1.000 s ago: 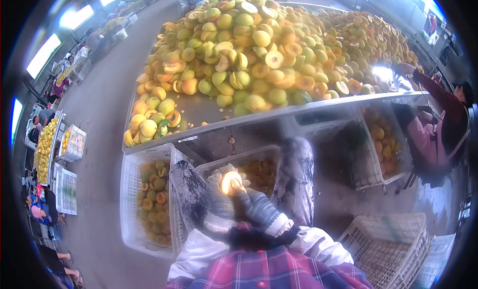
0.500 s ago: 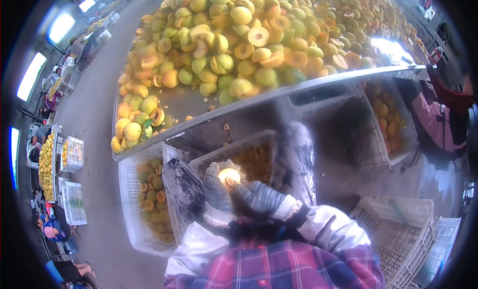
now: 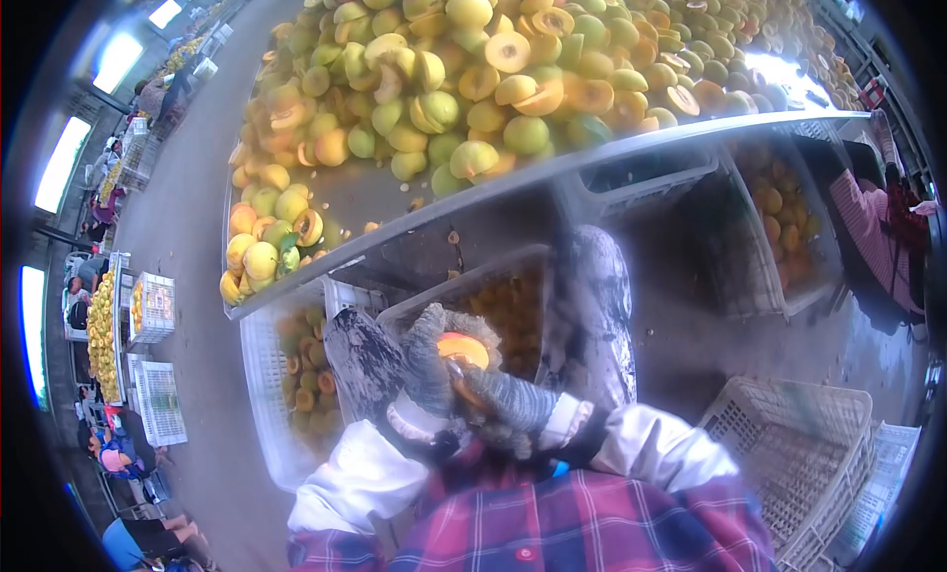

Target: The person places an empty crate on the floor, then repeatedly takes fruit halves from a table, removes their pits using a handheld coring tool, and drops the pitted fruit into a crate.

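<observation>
Both hands wear grey knitted gloves and meet in front of my lap. My left hand (image 3: 427, 347) is wrapped around a yellow peach (image 3: 464, 350), whose bright orange cut flesh faces up. Close against the peach, my right hand (image 3: 515, 394) is closed. A thin brownish thing (image 3: 468, 387) shows at its fingers, too blurred to name. Below the hands, between my knees, a crate (image 3: 400, 314) holds peach pieces in shadow. Beyond my knees, a metal-edged table (image 3: 395, 223) carries a large heap of whole and halved peaches (image 3: 434, 108).
A white crate of peach halves (image 3: 258, 375) stands by my left knee. To the right are a stacked white crate (image 3: 789, 454) and another crate of peaches (image 3: 779, 217) under the table. A person in pink (image 3: 868, 227) sits far right; other people work along the left.
The peach has tilted in my left hand, so its lit cut face now looks narrower. My right hand has turned slightly beside it. The view has shifted a little.
</observation>
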The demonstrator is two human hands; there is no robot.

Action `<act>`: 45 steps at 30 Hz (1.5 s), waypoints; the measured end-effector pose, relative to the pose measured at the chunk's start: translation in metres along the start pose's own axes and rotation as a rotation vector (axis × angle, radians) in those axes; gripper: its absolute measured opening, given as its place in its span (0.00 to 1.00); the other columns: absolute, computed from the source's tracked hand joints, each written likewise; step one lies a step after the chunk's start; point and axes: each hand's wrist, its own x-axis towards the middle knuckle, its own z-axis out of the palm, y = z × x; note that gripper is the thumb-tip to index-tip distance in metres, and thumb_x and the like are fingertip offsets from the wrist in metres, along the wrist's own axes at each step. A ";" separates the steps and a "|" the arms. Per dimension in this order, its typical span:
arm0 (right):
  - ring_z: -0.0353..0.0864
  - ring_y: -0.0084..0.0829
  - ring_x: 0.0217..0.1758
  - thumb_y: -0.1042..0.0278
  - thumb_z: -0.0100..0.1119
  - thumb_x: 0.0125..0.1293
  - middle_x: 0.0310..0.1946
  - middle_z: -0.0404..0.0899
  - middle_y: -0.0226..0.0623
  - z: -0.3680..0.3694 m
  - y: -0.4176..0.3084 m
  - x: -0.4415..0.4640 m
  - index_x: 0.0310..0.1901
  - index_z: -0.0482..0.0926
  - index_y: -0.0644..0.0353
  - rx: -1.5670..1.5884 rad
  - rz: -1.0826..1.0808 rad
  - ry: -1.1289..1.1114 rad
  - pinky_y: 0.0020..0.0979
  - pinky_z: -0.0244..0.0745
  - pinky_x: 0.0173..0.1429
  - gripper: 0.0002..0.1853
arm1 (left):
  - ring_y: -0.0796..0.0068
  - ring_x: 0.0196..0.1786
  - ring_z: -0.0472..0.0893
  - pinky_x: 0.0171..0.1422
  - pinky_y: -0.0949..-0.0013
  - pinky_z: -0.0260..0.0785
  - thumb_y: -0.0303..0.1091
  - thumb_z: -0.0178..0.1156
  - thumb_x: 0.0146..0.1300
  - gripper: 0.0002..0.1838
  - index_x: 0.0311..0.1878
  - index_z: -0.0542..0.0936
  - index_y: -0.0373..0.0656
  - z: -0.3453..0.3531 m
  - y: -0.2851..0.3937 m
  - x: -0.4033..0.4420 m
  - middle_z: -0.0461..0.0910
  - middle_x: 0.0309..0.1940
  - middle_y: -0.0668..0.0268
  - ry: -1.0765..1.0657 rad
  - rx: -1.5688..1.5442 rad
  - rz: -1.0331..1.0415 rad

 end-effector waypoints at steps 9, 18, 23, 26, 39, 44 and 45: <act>0.64 0.15 0.14 0.38 0.49 0.70 0.19 0.70 0.22 -0.051 0.088 0.041 0.39 0.75 0.47 -0.146 -0.293 0.009 0.18 0.56 0.15 0.20 | 0.66 0.36 0.81 0.41 0.65 0.78 0.60 0.41 0.71 0.30 0.42 0.80 0.41 -0.033 -0.023 -0.007 0.81 0.33 0.57 -0.110 0.222 0.176; 0.71 0.28 0.17 0.48 0.49 0.73 0.23 0.75 0.34 -0.066 0.063 0.042 0.50 0.77 0.55 0.140 -0.271 0.042 0.27 0.67 0.19 0.19 | 0.55 0.44 0.80 0.49 0.59 0.73 0.36 0.65 0.56 0.14 0.44 0.81 0.40 -0.178 0.046 -0.060 0.81 0.39 0.55 0.914 1.528 0.804; 0.73 0.30 0.20 0.51 0.49 0.74 0.24 0.76 0.36 -0.064 0.048 0.050 0.50 0.77 0.57 -0.067 -0.300 0.163 0.28 0.68 0.22 0.18 | 0.54 0.46 0.80 0.53 0.60 0.72 0.32 0.65 0.55 0.17 0.49 0.80 0.39 -0.133 0.137 0.053 0.80 0.43 0.54 0.662 1.331 0.869; 0.74 0.30 0.22 0.52 0.49 0.74 0.25 0.76 0.36 -0.067 0.042 0.057 0.50 0.77 0.57 -0.133 -0.276 0.212 0.29 0.70 0.24 0.17 | 0.55 0.50 0.79 0.54 0.56 0.73 0.42 0.64 0.55 0.25 0.57 0.77 0.44 -0.114 0.147 0.158 0.80 0.46 0.55 0.339 1.386 0.802; 0.78 0.34 0.29 0.59 0.49 0.74 0.29 0.79 0.41 -0.060 0.029 0.059 0.49 0.78 0.61 -0.278 -0.156 0.343 0.31 0.74 0.33 0.15 | 0.49 0.49 0.77 0.55 0.49 0.70 0.34 0.67 0.46 0.32 0.58 0.72 0.46 -0.104 0.108 0.300 0.68 0.58 0.52 0.315 1.910 0.526; 0.80 0.35 0.32 0.62 0.49 0.74 0.31 0.80 0.42 -0.065 0.034 0.060 0.49 0.78 0.63 -0.351 -0.217 0.309 0.32 0.76 0.36 0.14 | 0.54 0.46 0.78 0.47 0.59 0.77 0.32 0.66 0.48 0.32 0.59 0.70 0.42 -0.125 0.119 0.241 0.74 0.51 0.53 0.356 0.686 0.484; 0.80 0.36 0.32 0.62 0.49 0.74 0.31 0.80 0.43 -0.065 0.039 0.058 0.49 0.78 0.63 -0.351 -0.221 0.305 0.32 0.77 0.37 0.14 | 0.56 0.46 0.79 0.44 0.61 0.78 0.30 0.64 0.50 0.31 0.60 0.70 0.42 -0.113 0.134 0.211 0.74 0.51 0.55 0.336 0.291 0.331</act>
